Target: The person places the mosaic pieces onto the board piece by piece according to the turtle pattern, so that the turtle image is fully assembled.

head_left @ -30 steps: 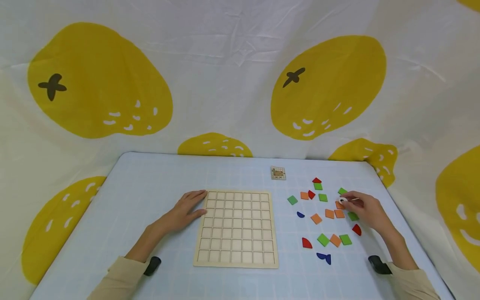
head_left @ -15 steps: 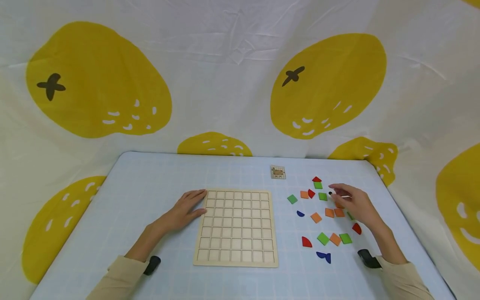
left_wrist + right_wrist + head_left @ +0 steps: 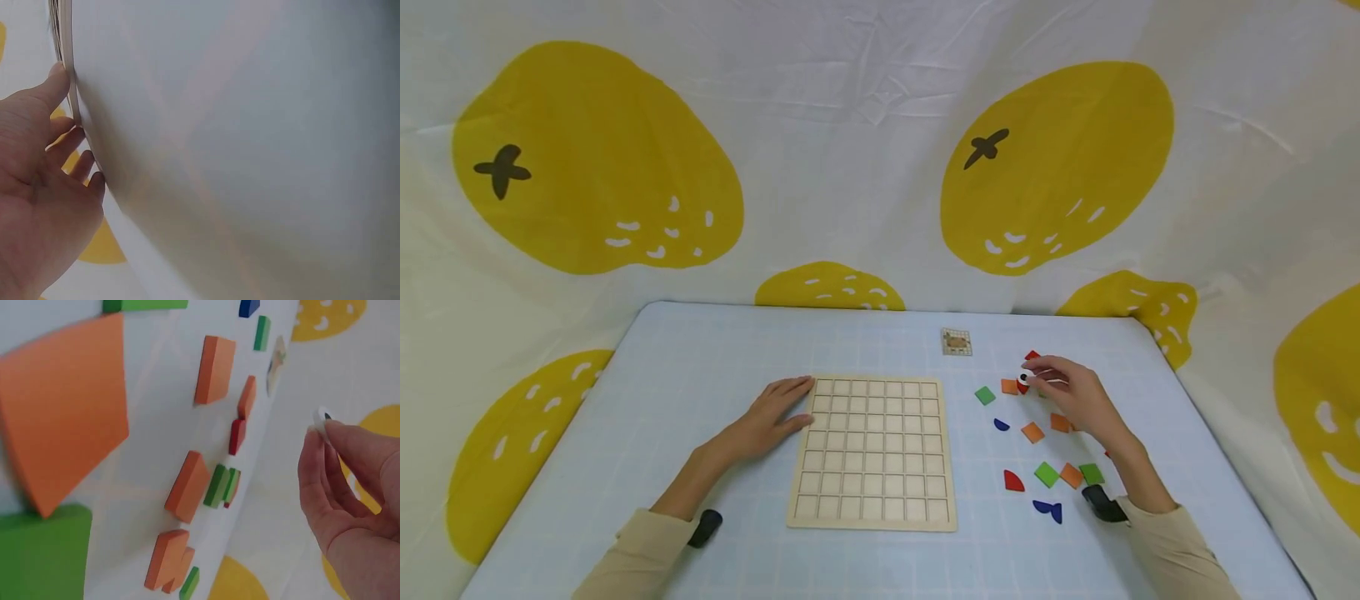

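My left hand [image 3: 769, 421] rests at the left edge of a pale wooden grid board [image 3: 874, 454], fingers and thumb touching its rim. In the left wrist view the fingertips line up along the board's side [image 3: 67, 50]. Between thumb and fingertips, my right hand [image 3: 1078, 400] pinches a small white disc [image 3: 1023, 379] with a black dot, like an eye. It is held above the scattered pieces, over a red piece in the head view. The right wrist view shows the disc [image 3: 321, 417] edge-on at the fingertips, raised off the tabletop.
Flat green squares [image 3: 1047, 475], orange squares [image 3: 1032, 432], red quarter-rounds [image 3: 1013, 481] and blue half-rounds [image 3: 1002, 424] lie right of the board. A small picture card [image 3: 957, 342] lies behind it. A lemon-print cloth [image 3: 880, 167] hangs past the table's far edge.
My right hand has carried the white disc leftward and slightly away from me, from the right of the pieces to above their upper left. My left hand has stayed on the board's edge.
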Motion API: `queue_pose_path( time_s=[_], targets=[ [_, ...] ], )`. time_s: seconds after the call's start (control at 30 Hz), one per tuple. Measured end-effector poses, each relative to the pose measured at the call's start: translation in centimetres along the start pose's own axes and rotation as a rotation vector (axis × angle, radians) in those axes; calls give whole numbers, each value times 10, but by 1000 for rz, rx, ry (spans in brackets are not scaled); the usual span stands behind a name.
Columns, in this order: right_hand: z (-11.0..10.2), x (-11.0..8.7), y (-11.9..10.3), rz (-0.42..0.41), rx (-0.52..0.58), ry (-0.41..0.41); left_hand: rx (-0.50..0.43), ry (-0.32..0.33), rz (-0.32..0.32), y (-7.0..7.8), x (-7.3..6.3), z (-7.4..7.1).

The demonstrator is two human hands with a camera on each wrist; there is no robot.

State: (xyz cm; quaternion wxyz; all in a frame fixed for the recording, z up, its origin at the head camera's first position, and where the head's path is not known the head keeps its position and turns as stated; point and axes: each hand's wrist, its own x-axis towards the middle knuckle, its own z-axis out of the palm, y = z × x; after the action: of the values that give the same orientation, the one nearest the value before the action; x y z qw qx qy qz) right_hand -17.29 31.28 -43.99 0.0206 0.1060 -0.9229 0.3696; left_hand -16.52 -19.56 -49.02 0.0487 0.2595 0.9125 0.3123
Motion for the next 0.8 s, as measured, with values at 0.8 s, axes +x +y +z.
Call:
queue_pose_path(
  time_s=[0.8],
  targets=[
    [55, 26, -46, -83, 133, -19, 6, 7, 14, -2, 1, 3]
  ],
)
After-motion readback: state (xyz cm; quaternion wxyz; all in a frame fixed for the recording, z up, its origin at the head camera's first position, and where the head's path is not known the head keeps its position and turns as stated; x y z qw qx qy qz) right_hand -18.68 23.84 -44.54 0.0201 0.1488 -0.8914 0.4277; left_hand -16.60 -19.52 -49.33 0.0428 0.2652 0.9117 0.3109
